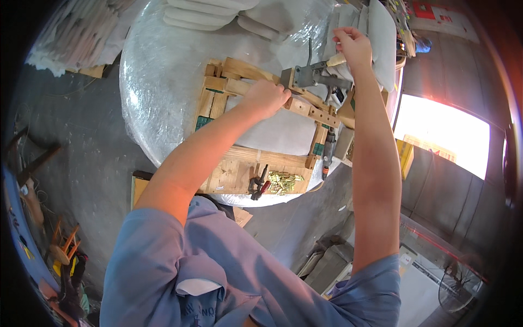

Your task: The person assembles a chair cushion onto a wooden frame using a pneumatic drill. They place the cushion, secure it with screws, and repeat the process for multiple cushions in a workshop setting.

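Observation:
My left hand (267, 99) is closed over a wooden bar (238, 87), its fingertips beside the dark end block of a metal toggle clamp (309, 75). Out to the right, my right hand (357, 50) has its fingers curled at the clamp's pale-wrapped handle (336, 59). The bar lies across a wooden frame jig (248, 151) around a light grey panel (280, 132). A drilled wooden strip (311, 111) continues the bar's line to the right. What lies under my left palm is hidden.
Brass-coloured fasteners (284, 182) lie in a pile on the jig's near board, beside a dark tool with a red part (259, 182). A power driver (328, 152) rests at the jig's right side. Pale padded panels (201, 13) are stacked on the plastic-wrapped round table (144, 92).

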Tool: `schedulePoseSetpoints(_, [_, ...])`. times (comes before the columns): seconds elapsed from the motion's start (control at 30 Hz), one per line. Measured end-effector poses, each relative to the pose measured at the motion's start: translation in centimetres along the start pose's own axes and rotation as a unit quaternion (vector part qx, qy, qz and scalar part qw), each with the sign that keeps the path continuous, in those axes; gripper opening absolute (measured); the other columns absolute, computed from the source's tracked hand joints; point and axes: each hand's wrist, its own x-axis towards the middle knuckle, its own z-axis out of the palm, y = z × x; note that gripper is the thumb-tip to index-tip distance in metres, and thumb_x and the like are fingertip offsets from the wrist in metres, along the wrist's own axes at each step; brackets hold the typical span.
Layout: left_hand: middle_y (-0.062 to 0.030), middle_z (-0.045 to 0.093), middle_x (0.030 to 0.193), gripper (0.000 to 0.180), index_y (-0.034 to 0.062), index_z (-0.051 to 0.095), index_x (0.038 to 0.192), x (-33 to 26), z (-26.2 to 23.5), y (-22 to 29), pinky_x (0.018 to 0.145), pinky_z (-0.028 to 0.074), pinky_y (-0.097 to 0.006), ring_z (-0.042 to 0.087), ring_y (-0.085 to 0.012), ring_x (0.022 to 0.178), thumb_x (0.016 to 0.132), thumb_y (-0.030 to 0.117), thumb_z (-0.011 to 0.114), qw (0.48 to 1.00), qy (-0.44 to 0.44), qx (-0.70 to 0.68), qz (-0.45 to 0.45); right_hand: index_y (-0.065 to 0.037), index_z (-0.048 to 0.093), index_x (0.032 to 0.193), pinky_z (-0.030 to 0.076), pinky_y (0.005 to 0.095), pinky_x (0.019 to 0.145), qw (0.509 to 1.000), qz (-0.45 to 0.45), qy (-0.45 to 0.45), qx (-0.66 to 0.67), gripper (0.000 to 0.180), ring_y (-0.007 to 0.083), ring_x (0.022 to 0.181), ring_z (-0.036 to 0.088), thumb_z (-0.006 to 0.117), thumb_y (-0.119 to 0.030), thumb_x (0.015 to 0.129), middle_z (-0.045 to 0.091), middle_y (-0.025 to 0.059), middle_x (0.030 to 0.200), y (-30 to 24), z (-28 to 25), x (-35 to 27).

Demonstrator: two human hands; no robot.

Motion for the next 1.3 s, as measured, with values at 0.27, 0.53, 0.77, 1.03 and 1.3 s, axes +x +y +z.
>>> schedulePoseSetpoints(0.27, [-0.0109, 0.076, 0.107, 0.033, 0.0092, 0.068, 0.118, 0.7, 0.2, -0.6, 0.077, 0.062, -0.046, 0.077, -0.0306, 0.097, 0.09, 0.025, 0.078, 0.998, -0.045, -0.005, -0.047, 0.0, 0.077, 0.113, 0.061, 0.0371, 0.079, 0.981, 0.154, 0.103, 0.063, 0.043, 0.0192, 0.085, 0.078, 0.076, -0.034, 0.086, 0.079, 0.0133, 0.084, 0.9, 7.3, 3.0])
schedulePoseSetpoints(0.53, [-0.0109, 0.077, 0.107, 0.037, 0.0096, 0.068, 0.121, 0.6, -0.8, 0.8, 0.079, 0.062, -0.044, 0.077, -0.0307, 0.097, 0.093, 0.032, 0.078, 0.994, -0.094, -0.007, -0.046, 0.0, 0.075, 0.084, 0.052, 0.0377, 0.063, 0.976, 0.145, 0.091, 0.132, 0.038, 0.0183, 0.06, 0.059, 0.077, -0.037, 0.086, 0.065, 0.0083, 0.07, 0.9, 6.4, 3.0])
schedulePoseSetpoints(0.77, [-0.0074, 0.077, 0.111, 0.043, 0.0157, 0.067, 0.134, 1.2, -1.4, 0.2, 0.08, 0.064, -0.043, 0.077, -0.0295, 0.099, 0.094, 0.029, 0.076, 0.99, -0.125, -0.054, -0.04, 0.001, 0.076, 0.094, 0.048, 0.0356, 0.058, 0.979, 0.154, 0.042, 0.124, 0.038, 0.0169, 0.058, 0.053, 0.079, -0.036, 0.087, 0.057, 0.0042, 0.07, 0.9, 5.8, 3.3])
schedulePoseSetpoints(1.03, [-0.0077, 0.076, 0.108, 0.037, 0.0144, 0.067, 0.132, 1.1, -0.7, -0.1, 0.081, 0.063, -0.044, 0.077, -0.0287, 0.099, 0.095, 0.018, 0.072, 0.995, -0.09, -0.047, -0.014, -0.001, 0.073, 0.101, 0.044, 0.0303, 0.058, 0.982, 0.15, -0.032, 0.108, 0.031, 0.0118, 0.059, 0.05, 0.08, -0.029, 0.093, 0.055, 0.0014, 0.068, 2.6, 5.8, 4.7])
schedulePoseSetpoints(1.3, [-0.0099, 0.075, 0.11, 0.036, 0.0132, 0.065, 0.13, 1.1, -0.2, -0.1, 0.08, 0.062, -0.045, 0.077, -0.0308, 0.096, 0.096, 0.021, 0.071, 0.993, -0.108, -0.041, -0.009, 0.002, 0.075, 0.098, 0.044, 0.0417, 0.055, 0.992, 0.109, -0.021, 0.063, 0.031, 0.0205, 0.057, 0.058, 0.075, -0.028, 0.09, 0.064, 0.0084, 0.068, 4.0, 6.9, 4.6])
